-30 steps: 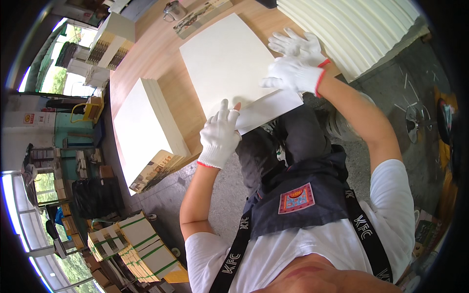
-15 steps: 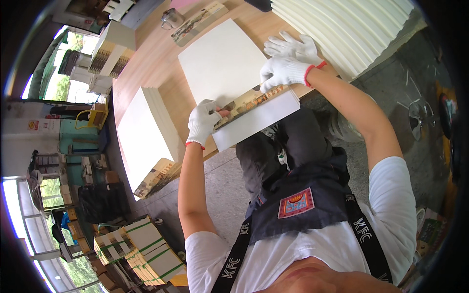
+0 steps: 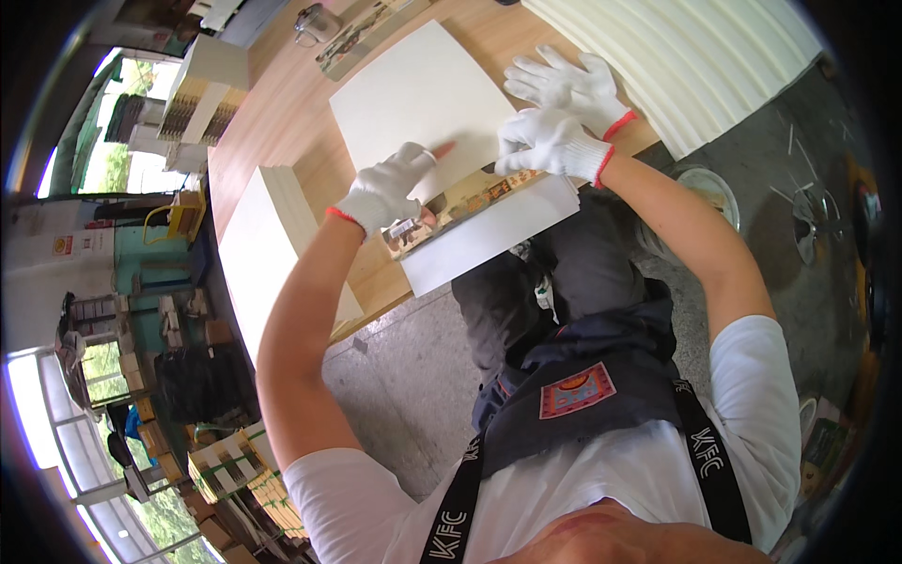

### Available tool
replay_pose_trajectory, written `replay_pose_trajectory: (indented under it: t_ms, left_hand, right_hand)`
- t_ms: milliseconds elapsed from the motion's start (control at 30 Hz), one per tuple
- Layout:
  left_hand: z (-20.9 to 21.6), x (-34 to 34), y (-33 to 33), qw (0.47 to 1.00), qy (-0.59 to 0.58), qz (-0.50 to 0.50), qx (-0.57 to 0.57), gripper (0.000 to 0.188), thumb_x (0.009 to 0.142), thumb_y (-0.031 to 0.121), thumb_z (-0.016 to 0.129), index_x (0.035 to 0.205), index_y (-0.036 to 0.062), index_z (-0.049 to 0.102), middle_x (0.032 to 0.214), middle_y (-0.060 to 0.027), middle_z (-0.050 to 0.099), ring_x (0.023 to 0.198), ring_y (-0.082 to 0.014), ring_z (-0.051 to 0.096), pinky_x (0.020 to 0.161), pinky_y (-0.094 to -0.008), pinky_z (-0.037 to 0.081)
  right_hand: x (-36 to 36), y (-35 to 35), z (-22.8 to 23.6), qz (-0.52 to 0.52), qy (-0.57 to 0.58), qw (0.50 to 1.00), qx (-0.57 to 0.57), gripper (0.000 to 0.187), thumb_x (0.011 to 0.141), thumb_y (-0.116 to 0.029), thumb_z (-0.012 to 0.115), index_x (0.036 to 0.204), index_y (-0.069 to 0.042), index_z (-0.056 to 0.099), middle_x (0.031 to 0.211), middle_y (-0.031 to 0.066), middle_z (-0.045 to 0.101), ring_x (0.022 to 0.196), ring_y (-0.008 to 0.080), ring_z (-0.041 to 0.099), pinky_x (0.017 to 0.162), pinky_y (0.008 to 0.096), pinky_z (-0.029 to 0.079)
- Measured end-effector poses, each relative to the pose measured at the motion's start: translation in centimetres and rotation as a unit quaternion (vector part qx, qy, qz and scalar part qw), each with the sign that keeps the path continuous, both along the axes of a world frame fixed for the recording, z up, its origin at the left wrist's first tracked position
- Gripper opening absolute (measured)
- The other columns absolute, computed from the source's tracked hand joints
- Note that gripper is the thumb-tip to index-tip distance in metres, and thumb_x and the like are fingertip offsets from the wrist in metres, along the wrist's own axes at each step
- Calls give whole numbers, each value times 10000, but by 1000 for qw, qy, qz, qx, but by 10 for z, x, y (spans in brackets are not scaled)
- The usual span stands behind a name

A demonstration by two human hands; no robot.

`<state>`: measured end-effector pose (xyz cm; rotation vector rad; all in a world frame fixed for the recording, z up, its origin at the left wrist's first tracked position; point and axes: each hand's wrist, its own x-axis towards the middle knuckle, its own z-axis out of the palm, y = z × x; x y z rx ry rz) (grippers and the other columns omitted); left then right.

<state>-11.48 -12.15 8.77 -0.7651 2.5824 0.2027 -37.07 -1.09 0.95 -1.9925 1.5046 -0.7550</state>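
A large white board [image 3: 418, 99] lies on the wooden table in front of me. Along its near edge runs a narrow printed strip [image 3: 489, 201] in tan and brown, and a white flap [image 3: 498, 242] juts past the table edge toward my lap. My left hand [image 3: 385, 188], in a white glove with bare thumb and index tips, spreads over the strip's left end; its index finger reaches across the white board. Gloved and curled, my right hand [image 3: 554, 146] is at the strip's right end; anything between its fingers is hidden. Beyond it lies a loose white glove [image 3: 568, 86].
A stack of white boards [image 3: 268, 221] stands on the left, another bundle [image 3: 202, 94] farther back. Ribbed white material [image 3: 676, 66] fills the right side. A glass mug [image 3: 317, 23] and a printed strip-shaped piece [image 3: 371, 36] sit at the far edge. A bucket [image 3: 705, 193] stands on the floor.
My left hand has loosened from the strip and lifted, its thumb and index finger now spread apart. My left elbow has swung outward. The right hand stays at the strip's right end.
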Motion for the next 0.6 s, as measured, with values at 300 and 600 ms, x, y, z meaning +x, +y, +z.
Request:
replay_pose_trajectory:
  t_ms: [300,600]
  left_hand:
    - [16,-74,1,949,-187,-252,10,999,629,249,881,1457,500,381,1244,-43,549,1030,-297,647,803,-428,556]
    - [15,-64,-5,957,-168,-226,68,1006,660,140,851,1491,441,369,1335,-66,512,1061,-285,646,847,-407,547]
  right_hand:
    - [-44,-24,-55,-135,-13,976,-171,284,973,-336,534,1179,-141,554,1191,80,591,1127,228,544,939,370,464]
    - [-53,40,-6,-130,61,971,-191,420,880,-167,589,1298,-195,620,1167,53,632,1123,254,594,1011,395,449]
